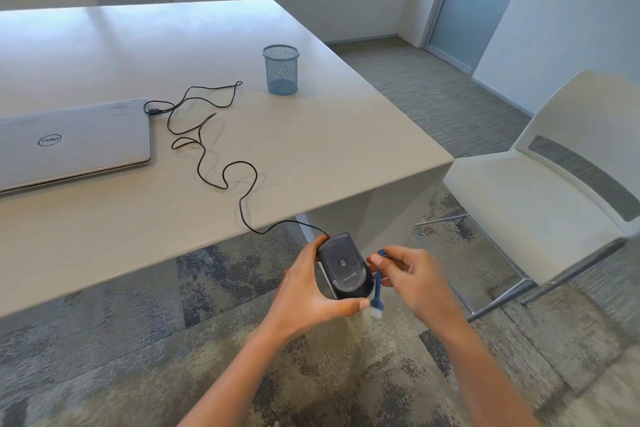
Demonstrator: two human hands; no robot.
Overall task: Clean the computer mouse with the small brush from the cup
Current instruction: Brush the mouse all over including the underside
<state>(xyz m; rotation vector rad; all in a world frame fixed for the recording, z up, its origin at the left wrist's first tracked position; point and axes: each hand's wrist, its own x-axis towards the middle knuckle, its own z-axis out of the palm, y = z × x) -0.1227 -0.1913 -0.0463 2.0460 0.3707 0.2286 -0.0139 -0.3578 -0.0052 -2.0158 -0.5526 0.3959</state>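
Brush [377, 291] beside left-hand-gripped mouse [344, 269]

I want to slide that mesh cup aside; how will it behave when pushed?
The cup looks like thin wire mesh and seems empty, so probably light. Standing tall and upright on the smooth table, it may slide easily, or tip if pushed high.

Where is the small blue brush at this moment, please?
In the head view the brush is low and right of centre, held in the right hand off the table's near edge, bristles down beside the mouse in the left hand.
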